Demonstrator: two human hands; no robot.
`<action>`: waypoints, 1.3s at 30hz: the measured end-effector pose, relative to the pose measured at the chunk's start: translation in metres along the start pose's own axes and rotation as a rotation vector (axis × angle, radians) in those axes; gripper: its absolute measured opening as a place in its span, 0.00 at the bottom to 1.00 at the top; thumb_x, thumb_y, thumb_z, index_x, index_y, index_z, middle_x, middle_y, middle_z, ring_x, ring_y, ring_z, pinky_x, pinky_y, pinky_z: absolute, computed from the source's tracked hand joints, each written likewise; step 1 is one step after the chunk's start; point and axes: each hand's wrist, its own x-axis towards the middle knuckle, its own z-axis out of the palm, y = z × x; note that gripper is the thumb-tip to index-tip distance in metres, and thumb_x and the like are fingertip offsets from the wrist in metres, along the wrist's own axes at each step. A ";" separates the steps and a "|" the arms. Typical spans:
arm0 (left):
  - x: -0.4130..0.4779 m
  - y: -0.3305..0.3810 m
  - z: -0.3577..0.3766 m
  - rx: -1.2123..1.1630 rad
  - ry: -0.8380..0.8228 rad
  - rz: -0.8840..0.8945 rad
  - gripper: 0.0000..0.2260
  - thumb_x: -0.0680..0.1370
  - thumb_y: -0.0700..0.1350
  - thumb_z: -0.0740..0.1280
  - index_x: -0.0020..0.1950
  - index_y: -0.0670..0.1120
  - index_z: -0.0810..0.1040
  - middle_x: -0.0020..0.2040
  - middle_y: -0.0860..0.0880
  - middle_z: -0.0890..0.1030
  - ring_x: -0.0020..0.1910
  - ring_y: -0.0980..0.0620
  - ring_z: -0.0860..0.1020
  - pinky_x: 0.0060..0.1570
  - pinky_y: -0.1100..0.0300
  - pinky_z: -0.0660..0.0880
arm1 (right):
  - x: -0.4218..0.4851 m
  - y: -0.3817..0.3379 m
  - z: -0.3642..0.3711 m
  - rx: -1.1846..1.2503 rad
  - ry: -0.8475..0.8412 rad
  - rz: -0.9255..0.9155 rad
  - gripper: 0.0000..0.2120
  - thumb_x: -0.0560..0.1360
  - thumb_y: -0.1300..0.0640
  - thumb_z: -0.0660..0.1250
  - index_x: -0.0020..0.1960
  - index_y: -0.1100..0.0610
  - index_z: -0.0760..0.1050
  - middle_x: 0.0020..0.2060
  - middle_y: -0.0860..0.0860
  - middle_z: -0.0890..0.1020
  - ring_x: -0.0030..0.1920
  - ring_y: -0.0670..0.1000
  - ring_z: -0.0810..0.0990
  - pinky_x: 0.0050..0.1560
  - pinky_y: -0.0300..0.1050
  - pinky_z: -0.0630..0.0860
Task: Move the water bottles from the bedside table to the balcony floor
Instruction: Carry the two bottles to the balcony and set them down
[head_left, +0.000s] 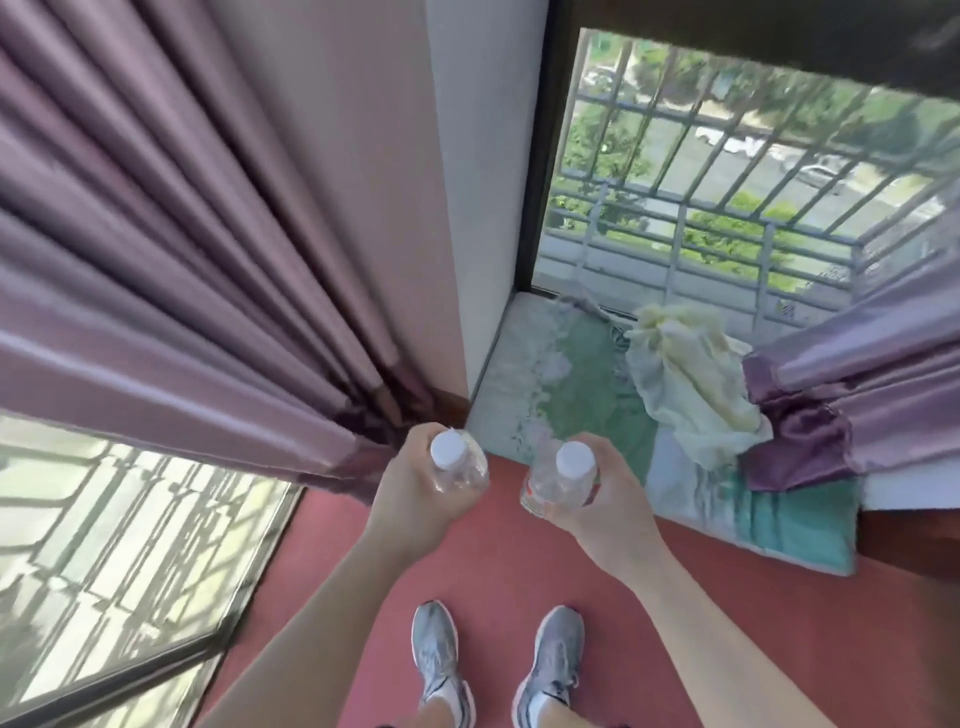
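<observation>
While left hand and right hand grip water bottles mid-carry, lowering toward twelve o'clock seems next.

Left hand, right hand, fingers curled

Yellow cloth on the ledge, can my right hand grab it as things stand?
Probably not yet. The right hand grips a water bottle, so it is occupied. Otherwise nothing stands between it and the yellow cloth.
</observation>
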 end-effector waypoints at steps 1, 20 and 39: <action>0.014 -0.018 0.012 -0.002 0.007 -0.015 0.22 0.66 0.48 0.78 0.53 0.59 0.69 0.47 0.58 0.81 0.46 0.65 0.78 0.43 0.66 0.71 | 0.015 0.017 0.011 0.005 0.007 0.014 0.29 0.66 0.50 0.81 0.61 0.39 0.70 0.54 0.35 0.77 0.54 0.33 0.75 0.53 0.32 0.70; 0.282 -0.402 0.226 -0.014 0.118 0.025 0.27 0.66 0.43 0.79 0.55 0.63 0.69 0.51 0.62 0.80 0.50 0.58 0.79 0.51 0.56 0.77 | 0.261 0.388 0.282 0.089 -0.023 0.113 0.30 0.65 0.57 0.79 0.59 0.37 0.71 0.53 0.37 0.80 0.55 0.40 0.79 0.58 0.45 0.78; 0.293 -0.464 0.261 -0.017 0.139 -0.012 0.39 0.65 0.41 0.80 0.71 0.55 0.66 0.67 0.59 0.72 0.65 0.61 0.71 0.64 0.63 0.69 | 0.264 0.420 0.306 0.013 -0.079 0.092 0.44 0.63 0.63 0.79 0.72 0.45 0.63 0.66 0.40 0.69 0.68 0.43 0.69 0.71 0.44 0.66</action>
